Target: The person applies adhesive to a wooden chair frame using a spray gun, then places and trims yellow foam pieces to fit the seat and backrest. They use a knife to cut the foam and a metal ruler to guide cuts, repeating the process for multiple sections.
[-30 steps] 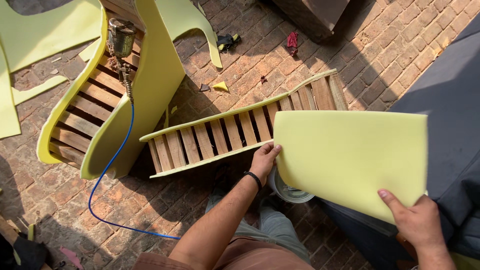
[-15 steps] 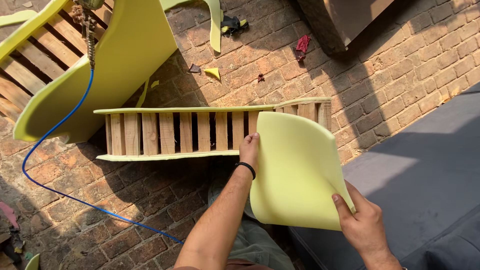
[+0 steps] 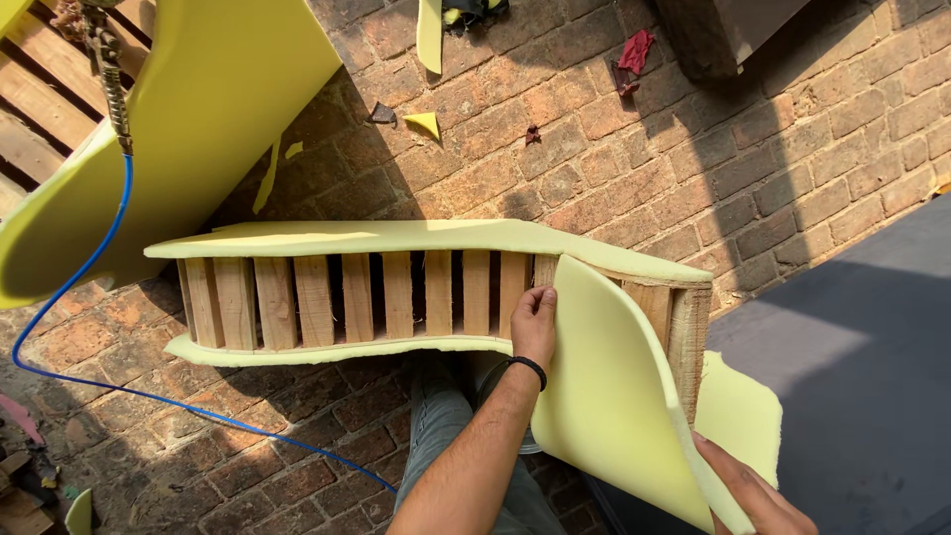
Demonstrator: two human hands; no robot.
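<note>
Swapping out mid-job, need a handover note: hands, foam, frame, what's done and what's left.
Left hand: fingers on the foam sheet's upper edge, against the wooden slat frame.
Right hand: gripping the foam sheet at its lower corner.
Frame lies on its side on the brick floor; foam strips already line its top and bottom edges.
Sheet bowed over the frame's right end only; most slats bare.
Blue hose and its tool hang at left, untouched.

Matt, soft yellow foam sheet (image 3: 614, 396) over a rough bare-wood slatted frame (image 3: 396, 297) (coarse red brick floor (image 3: 594, 159) beneath)
</note>
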